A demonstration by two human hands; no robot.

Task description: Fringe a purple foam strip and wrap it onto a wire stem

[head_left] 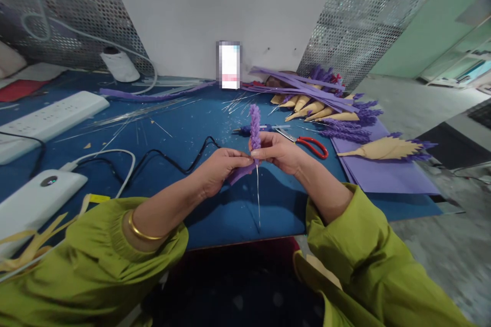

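In front of me, above the blue table, a purple lavender-like flower spike (pixel 255 125) stands nearly upright on a thin wire stem (pixel 258 196). My right hand (pixel 278 150) pinches the lower part of the spike from the right. From the left, my left hand (pixel 230 163) holds a purple strip (pixel 241 173) between thumb and fingers, close against the spike's base. The strip's loose end hangs below the left fingers. Just behind the hands lie a blue glue gun (pixel 251 130) and red-handled scissors (pixel 312 146).
Paper-wrapped purple flower bunches (pixel 307 104) and purple strips (pixel 303 84) lie at the back right, with purple sheets (pixel 387 179) nearer. A lit phone (pixel 229 64) leans on the wall. On the left are a power strip (pixel 57 120), a white power bank (pixel 57 189), cables and loose wires (pixel 126 117).
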